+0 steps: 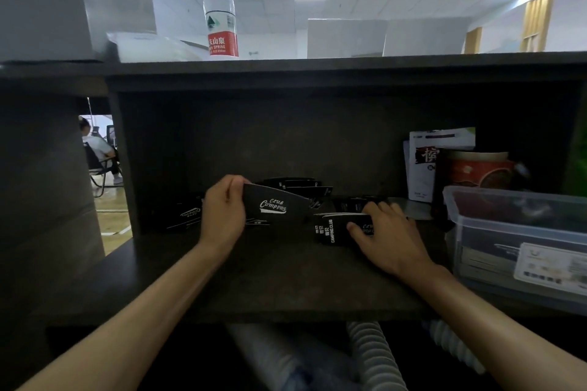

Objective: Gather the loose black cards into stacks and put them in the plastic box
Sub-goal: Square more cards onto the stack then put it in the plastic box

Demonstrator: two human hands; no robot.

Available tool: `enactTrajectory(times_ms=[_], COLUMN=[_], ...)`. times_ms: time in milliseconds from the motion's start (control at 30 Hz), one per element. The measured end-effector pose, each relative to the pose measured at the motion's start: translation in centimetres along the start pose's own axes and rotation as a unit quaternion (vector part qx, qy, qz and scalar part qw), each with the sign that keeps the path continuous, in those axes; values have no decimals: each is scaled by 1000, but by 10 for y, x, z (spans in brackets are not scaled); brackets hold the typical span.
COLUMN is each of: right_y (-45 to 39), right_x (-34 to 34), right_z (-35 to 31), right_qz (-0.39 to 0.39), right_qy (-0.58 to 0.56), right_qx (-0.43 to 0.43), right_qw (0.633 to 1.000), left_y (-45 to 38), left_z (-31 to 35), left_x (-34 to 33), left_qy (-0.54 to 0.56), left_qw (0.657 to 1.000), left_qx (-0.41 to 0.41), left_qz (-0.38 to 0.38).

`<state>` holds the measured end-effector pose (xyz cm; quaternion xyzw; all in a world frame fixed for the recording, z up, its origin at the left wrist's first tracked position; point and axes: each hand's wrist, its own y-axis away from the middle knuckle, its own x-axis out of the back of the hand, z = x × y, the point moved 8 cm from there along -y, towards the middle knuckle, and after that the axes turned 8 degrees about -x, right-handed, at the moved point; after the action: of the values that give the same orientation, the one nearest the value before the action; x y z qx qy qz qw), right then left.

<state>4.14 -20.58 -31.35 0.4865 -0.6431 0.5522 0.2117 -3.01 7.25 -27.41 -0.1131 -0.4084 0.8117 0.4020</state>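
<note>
While the dark desk (270, 276) is taking up most of the view, its raised back shelf (317, 68) is spanning the frame above a shadowed recess.

Item: clear plastic box (514, 232), sitting open-topped at the right edge of the desk, with a white label facing the camera and what look like dark cards showing through its wall.

Item: water bottle (220, 9), red cap and red label, standing upright on the back shelf.

Item: red tin (476, 173) and a white printed packet (425, 165), standing in the recess just behind the box.

Item: left hand (222, 216), raised off the desk, fingers and thumb pinching one end of a fanned stack of black cards (274, 206); white "Camping Club" lettering is showing on the front card.

Item: right hand (386, 232), lying palm down on a second stack (336, 228), which is resting flat on the desk near the box; the thumb is pressing the top card and the fingers are curling over the far edge.

Item: loose black cards (301, 184), lying scattered in the recess behind both hands; further cards (185, 216) are lying left of the left hand, apart from either stack.

Item: seated person (97, 149), showing small through the gap at the left.
</note>
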Motion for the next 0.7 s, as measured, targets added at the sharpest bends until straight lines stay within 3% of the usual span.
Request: enactTrajectory(times_ms=[67,167,267,367,567,633,667,700], right_y=[-1,-2,-4,-5,-25,-26,-24,-22], right_x=[-1,-3,-8,-16,-16,-25,-32,-38], right_z=[0,0,-1,-11,-53,-61,-62,-61], right_qz=[1,2,-10,-35,-36,-30,-28,-27], right_qy=[-10,-19,-20,-10,-32,-34,-28,-21], right_qx=[7,10,22,56,67,54,49,47], right_qw=[1000,1000,1000,998,997,998,998,998], left_y=[-7,15,37,45,17,-8,-21,-30], left_z=[-32,-47,-26,-16,-26,-41,-53,-65], left_x=[-31,-93,-126,-141,-126,-102,-89,-79], left_qy=[25,101,129,122,179,58,-79,-224], left_qw=[996,956,930,926,930,958,963,942], left_qx=[83,192,213,206,244,186,136,87], left_qz=[-37,-196,-271,-292,-210,-209,-219,-234])
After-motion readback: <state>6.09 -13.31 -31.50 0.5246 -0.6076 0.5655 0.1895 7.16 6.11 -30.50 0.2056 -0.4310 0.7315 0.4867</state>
